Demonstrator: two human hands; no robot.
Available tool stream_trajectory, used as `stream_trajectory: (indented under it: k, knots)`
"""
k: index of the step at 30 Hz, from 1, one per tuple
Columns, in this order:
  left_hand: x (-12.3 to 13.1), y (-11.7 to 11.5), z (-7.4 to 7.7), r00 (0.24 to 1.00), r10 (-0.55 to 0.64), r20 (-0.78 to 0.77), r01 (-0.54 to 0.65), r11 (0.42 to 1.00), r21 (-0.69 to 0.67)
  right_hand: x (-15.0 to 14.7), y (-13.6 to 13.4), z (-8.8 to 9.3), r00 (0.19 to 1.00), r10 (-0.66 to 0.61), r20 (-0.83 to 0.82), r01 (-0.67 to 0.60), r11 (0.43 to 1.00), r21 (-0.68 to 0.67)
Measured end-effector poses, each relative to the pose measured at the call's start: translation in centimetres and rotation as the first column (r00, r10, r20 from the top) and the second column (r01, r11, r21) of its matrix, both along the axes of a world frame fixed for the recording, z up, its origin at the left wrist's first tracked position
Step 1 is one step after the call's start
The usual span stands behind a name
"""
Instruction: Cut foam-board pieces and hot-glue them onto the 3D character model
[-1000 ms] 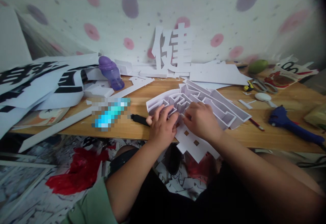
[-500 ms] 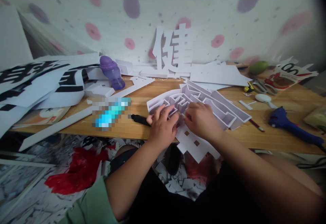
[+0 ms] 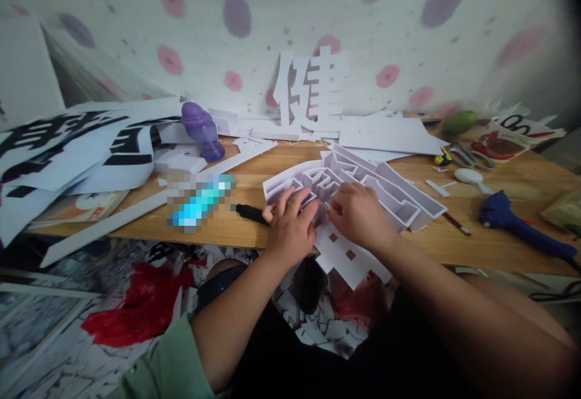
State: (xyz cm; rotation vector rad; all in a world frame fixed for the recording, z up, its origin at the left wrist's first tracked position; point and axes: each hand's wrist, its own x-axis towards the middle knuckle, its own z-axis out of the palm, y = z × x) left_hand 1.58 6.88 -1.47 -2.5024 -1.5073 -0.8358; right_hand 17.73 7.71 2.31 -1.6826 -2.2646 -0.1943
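Observation:
A white foam-board character [image 3: 411,212] with raised walls lies on the table's front edge, its flat lower part jutting out over the edge. My left hand [image 3: 293,220] grips its left side, fingers bent over the walls and slightly apart. Close beside it, my right hand [image 3: 358,211] is closed at the middle of the piece, fingers curled down and pressed against a wall. The fingertips of the right hand are partly hidden. Under the left hand's outer side lies a black pen-like tool [image 3: 250,213], partly covered.
A blue glue gun [image 3: 521,223], white spoon [image 3: 469,175], scissors [image 3: 472,157] and pencil [image 3: 456,223] lie right. Left are a blurred turquoise object [image 3: 202,202], a long white strip [image 3: 109,223] and a purple bottle [image 3: 203,132]. Behind stands a cut-out white character [image 3: 333,90].
The whole view has shifted very slightly. Both hands stay in nearly the same place on the foam-board character.

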Motion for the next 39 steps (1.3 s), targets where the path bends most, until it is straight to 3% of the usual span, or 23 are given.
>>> stream_trajectory:
  k: [33, 39]
  knots:
    - [-0.05, 0.03, -0.11, 1.000, 0.004, 0.014, -0.004, 1.000, -0.013, 0.13, 0.01, -0.29, 1.000, -0.006, -0.010, 0.006, 1.000, -0.002]
    - [0.12, -0.20, -0.01, 0.999, 0.004, 0.048, -0.004, 1.000, -0.009, 0.02, -0.08, -0.18, 0.999, 0.039, -0.011, -0.038, 0.999, 0.015]
